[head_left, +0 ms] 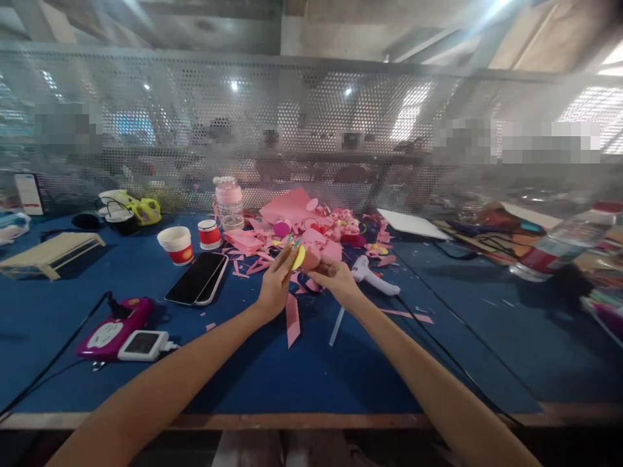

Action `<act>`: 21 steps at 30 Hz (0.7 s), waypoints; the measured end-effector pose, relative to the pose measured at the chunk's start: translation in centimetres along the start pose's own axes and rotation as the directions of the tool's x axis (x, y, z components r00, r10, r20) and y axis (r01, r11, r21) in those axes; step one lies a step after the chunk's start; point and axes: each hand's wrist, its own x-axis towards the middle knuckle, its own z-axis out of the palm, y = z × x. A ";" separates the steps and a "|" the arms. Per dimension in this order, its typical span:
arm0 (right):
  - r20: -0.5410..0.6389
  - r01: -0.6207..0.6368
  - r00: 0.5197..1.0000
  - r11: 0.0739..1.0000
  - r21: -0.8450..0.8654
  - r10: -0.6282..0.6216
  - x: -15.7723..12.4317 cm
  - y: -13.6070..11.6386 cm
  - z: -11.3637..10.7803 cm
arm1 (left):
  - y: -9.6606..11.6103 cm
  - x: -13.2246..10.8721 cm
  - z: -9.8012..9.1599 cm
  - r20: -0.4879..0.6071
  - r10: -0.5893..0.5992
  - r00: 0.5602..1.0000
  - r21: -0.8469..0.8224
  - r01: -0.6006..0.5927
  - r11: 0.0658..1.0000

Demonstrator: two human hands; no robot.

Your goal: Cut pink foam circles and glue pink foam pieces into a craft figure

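Both my hands meet above the blue table (272,376), just in front of a heap of pink foam pieces (311,233). My left hand (276,280) pinches a small yellow foam disc (298,257) between its fingertips. My right hand (335,275) is closed round a pink foam piece (310,257), pressed against the disc. A long pink strip (292,319) lies on the table below my hands. A white glue gun (372,274) lies just right of my right hand.
Two phones (197,277) lie left of my hands, past them two red-and-white cups (176,244) and a pink bottle (228,202). A magenta power strip (114,327) with a white charger sits front left. A perforated metal screen (311,123) closes the back. Papers and clutter (535,240) fill the right.
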 end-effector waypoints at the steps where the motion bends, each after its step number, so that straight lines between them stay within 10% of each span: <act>1: 0.051 0.007 0.999 1.000 0.011 -0.007 -0.2 -0.1 0.2 | 0.0 -0.1 0.1 0.035 0.032 0.999 0.041 -0.034 0.999; 11: -0.011 0.032 0.999 0.999 -0.044 -0.032 -0.5 0.4 0.8 | 0.0 -0.6 0.8 0.223 0.065 0.973 0.272 -0.126 0.954; 21: -0.065 0.029 0.997 0.998 -0.056 -0.033 -0.3 0.2 0.6 | -0.6 0.6 0.1 -0.040 -0.147 0.988 -0.222 0.135 0.966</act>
